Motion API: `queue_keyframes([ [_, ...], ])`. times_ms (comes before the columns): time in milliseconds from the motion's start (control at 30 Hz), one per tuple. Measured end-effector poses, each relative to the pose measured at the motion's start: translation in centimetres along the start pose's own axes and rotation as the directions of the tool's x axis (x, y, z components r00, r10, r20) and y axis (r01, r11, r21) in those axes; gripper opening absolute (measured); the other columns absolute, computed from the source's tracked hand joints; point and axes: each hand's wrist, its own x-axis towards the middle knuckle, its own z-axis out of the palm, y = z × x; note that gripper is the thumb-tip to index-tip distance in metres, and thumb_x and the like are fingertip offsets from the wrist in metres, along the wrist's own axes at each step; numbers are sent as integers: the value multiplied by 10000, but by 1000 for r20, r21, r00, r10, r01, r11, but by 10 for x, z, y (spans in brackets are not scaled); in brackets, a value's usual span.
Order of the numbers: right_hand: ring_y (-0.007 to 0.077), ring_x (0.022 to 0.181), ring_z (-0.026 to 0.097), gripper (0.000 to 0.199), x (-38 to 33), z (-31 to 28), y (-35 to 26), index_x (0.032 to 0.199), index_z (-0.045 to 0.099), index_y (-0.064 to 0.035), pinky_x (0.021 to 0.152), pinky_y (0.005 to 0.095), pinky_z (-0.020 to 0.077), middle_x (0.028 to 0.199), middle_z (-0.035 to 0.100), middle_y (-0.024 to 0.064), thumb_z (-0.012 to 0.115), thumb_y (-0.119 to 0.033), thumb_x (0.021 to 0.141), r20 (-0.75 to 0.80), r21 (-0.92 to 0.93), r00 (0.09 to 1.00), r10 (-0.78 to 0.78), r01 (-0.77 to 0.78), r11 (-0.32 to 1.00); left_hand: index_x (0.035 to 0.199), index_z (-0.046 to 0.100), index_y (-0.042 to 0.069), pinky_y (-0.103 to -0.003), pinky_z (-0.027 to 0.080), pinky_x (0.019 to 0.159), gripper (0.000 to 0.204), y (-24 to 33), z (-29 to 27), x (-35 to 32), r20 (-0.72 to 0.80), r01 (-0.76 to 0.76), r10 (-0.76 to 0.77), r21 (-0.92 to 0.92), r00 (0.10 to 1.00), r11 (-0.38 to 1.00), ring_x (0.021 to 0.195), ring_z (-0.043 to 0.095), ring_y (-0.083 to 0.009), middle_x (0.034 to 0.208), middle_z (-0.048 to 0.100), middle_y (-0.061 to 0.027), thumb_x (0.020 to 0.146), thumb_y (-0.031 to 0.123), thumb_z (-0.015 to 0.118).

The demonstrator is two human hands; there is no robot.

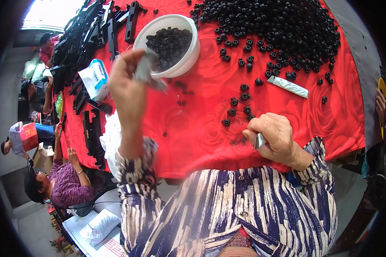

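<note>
My left hand (127,81) is raised beside the near left rim of a white plastic bowl (194,49). Motion smears its fingers and a grey shape at their tips, so its grip is unclear. Inside the bowl lies a heap of small round black plastic parts (169,43). Close to the table's near edge, my right hand (273,135) is closed round a narrow silver tool (260,140), with only a short flat end showing. Just beyond it, several loose black parts (231,112) with holes lie on the red cloth, among dark crumbs.
A large pile of black parts (270,25) covers the far right. Long black plastic pieces (90,38) crowd the left, near a blue-and-white packet (95,79). A flat silver strip (288,87) lies on the red tablecloth (201,141). Several people sit along the left side.
</note>
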Motion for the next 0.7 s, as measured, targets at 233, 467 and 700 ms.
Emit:
queue_keyframes([
  [233,230,525,521,245,1,-8,7,890,546,-38,471,330,395,623,478,54,706,-81,710,4,-72,1000,25,-25,997,882,651,31,-231,468,516,135,19,23,-20,192,-120,82,199,978,973,676,594,-95,831,639,-50,764,-34,649],
  [467,227,572,563,370,8,-8,1,994,526,-10,498,336,437,716,543,86,727,-115,702,17,-26,984,179,-178,984,883,649,11,-344,495,601,178,-27,54,-78,563,-82,-102,292,820,953,697,632,-245,808,611,-130,733,73,721],
  [700,241,587,560,320,9,-13,0,1010,523,0,502,343,432,718,530,97,662,-145,760,46,27,985,164,-165,986,917,650,8,-289,469,576,201,-37,56,-90,663,-158,-40,235,747,959,657,586,-151,801,584,-71,734,57,718],
])
